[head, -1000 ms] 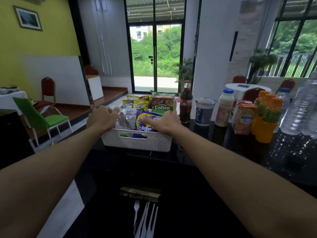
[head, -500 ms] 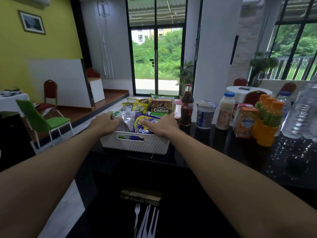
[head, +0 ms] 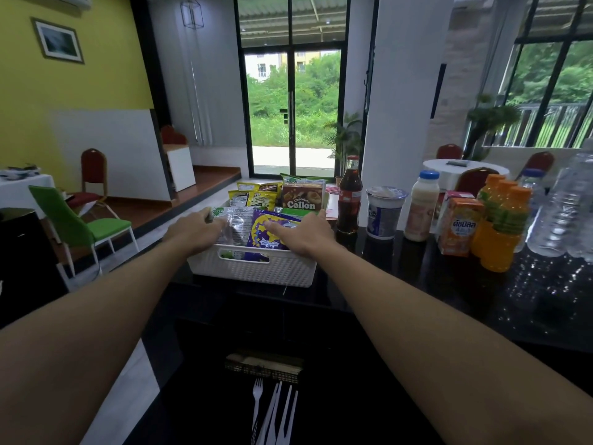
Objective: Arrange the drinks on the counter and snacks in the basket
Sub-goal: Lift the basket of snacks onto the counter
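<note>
Pressing flat on the purple packet point(head: 263, 242), the right grip point(head: 305, 234) lies open; the left grip point(head: 195, 229) pinches the clear packet point(head: 238, 224). Both packets sit in the white basket point(head: 256, 271) on the bench point(head: 385, 284). They look light, crinkly and slippery, so they are best taken by their edges.

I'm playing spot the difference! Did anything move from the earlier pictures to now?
Nothing visibly moved. The left hand still holds the clear packet, and the right hand still presses on the purple packet in the white basket. The cola bottle and the other drinks stand where they were.
</note>
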`<action>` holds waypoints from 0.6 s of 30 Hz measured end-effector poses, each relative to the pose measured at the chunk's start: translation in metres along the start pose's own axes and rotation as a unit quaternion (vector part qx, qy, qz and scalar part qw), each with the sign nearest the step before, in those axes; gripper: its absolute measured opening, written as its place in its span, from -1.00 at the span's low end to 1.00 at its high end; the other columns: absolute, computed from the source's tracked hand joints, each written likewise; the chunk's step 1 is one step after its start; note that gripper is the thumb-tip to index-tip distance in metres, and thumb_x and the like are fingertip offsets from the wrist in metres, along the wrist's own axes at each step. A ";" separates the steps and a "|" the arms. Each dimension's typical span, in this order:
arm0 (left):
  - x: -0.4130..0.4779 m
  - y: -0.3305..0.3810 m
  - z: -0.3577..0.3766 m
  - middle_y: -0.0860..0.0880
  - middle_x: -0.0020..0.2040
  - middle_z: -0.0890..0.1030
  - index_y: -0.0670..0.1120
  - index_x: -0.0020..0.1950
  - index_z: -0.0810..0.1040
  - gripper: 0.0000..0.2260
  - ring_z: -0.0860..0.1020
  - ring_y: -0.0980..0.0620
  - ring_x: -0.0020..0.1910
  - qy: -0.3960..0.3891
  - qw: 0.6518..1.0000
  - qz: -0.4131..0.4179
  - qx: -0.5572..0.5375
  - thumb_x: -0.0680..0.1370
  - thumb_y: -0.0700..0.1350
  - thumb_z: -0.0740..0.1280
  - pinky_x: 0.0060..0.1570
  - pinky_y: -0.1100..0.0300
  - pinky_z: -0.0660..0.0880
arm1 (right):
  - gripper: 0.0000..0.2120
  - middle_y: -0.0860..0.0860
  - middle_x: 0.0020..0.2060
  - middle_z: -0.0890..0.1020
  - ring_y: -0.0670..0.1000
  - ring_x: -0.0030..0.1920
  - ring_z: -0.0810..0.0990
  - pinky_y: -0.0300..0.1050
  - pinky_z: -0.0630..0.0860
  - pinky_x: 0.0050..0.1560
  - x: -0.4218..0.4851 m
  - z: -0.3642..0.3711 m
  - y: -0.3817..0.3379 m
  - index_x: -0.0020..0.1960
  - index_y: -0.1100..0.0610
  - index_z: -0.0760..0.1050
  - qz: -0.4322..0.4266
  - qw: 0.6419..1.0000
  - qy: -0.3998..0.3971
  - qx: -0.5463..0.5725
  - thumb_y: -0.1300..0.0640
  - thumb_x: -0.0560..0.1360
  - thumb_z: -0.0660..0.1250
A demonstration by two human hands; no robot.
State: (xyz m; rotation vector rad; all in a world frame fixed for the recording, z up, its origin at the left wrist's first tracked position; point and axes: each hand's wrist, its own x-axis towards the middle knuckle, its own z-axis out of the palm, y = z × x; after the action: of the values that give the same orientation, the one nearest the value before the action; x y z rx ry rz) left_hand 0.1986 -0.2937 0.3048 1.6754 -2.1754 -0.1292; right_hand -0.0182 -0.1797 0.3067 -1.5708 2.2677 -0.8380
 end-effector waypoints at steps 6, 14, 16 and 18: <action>0.001 -0.001 -0.001 -0.16 0.47 0.43 -0.01 0.51 0.35 -0.43 0.43 -0.22 0.37 -0.012 1.000 0.006 -0.012 0.62 0.30 0.09 0.21 -0.03 0.38 | 0.14 0.21 0.60 0.11 0.20 0.58 0.11 0.14 0.35 0.43 -0.002 -0.001 -0.001 0.56 0.29 0.15 0.006 1.000 0.009 0.022 -0.56 0.35 0.25; -0.007 0.016 -0.015 -0.23 0.45 0.43 -0.13 0.54 0.28 -0.35 0.44 -0.26 0.36 0.017 1.000 0.012 0.004 0.62 0.29 0.07 0.24 -0.09 0.42 | 0.08 0.15 0.61 0.07 0.17 0.61 0.04 0.18 0.21 0.52 -0.009 -0.012 0.004 0.62 0.21 0.00 -0.010 0.994 0.008 0.105 -0.49 0.42 0.26; -0.013 0.025 -0.020 -0.21 0.44 0.45 -0.11 0.54 0.29 -0.36 0.44 -0.25 0.37 0.028 0.999 0.022 0.021 0.61 0.30 0.05 0.27 -0.11 0.44 | 0.06 0.13 0.62 0.06 0.17 0.61 0.05 0.22 0.19 0.52 -0.013 -0.016 0.009 0.63 0.17 -0.01 -0.023 0.993 0.000 0.113 -0.49 0.43 0.25; -0.022 0.035 -0.024 -0.19 0.45 0.45 -0.09 0.53 0.31 -0.36 0.43 -0.25 0.37 0.041 0.998 0.026 0.035 0.61 0.30 0.04 0.28 -0.13 0.44 | 0.03 0.12 0.62 0.07 0.18 0.60 0.08 0.24 0.19 0.52 -0.020 -0.021 0.014 0.63 0.14 0.00 -0.040 0.994 0.001 0.103 -0.49 0.45 0.22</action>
State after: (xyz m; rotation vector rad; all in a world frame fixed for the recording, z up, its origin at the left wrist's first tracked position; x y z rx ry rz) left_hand 0.1798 -0.2590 0.3325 1.6294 -2.1849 0.0301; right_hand -0.0325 -0.1516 0.3128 -1.5732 2.0563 -1.0582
